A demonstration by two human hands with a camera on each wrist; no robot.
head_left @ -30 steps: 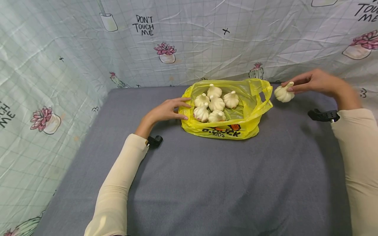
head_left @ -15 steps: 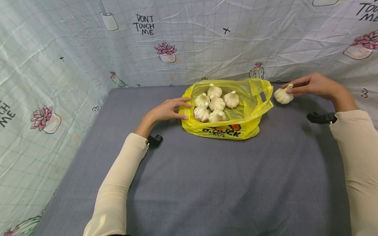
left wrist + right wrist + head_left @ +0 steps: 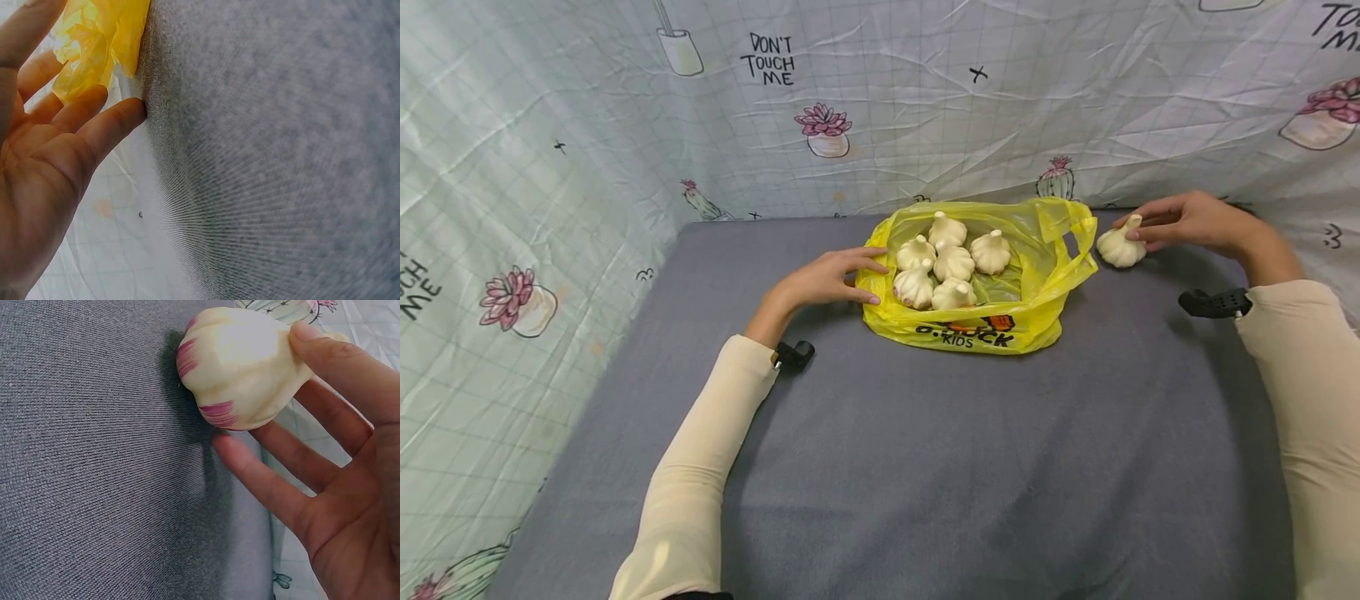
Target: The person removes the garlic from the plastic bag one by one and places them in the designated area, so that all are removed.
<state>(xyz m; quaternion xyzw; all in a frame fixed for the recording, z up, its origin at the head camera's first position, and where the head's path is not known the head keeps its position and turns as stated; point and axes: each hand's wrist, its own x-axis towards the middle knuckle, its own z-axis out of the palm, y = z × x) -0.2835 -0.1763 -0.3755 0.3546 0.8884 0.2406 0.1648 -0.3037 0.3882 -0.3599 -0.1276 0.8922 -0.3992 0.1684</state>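
Note:
A yellow plastic bag [image 3: 970,325] lies with its mouth spread at the back of the table, several garlic bulbs [image 3: 953,263] inside it. Against the bag's left side rests my left hand [image 3: 816,279], fingers loosely extended over its rim. In the left wrist view, these fingers [image 3: 115,125] lie beside the crumpled yellow plastic. To the right of the bag, my right hand [image 3: 1202,223] pinches another garlic bulb [image 3: 1122,247] near its stem. The right wrist view shows this white bulb [image 3: 240,369], marked with purple streaks, at or just above the cloth; contact is unclear.
Grey cloth [image 3: 985,467] covers the table. A printed fabric sheet [image 3: 910,108] hangs behind it and along the left side. The bag's handle loop [image 3: 1078,242] stands up between the bag's mouth and the pinched bulb. Each wrist wears a black mount [image 3: 1213,302].
My right hand has lowered slightly with the garlic bulb, towards the table. The left hand stays at the bag, and the bulbs inside have not moved.

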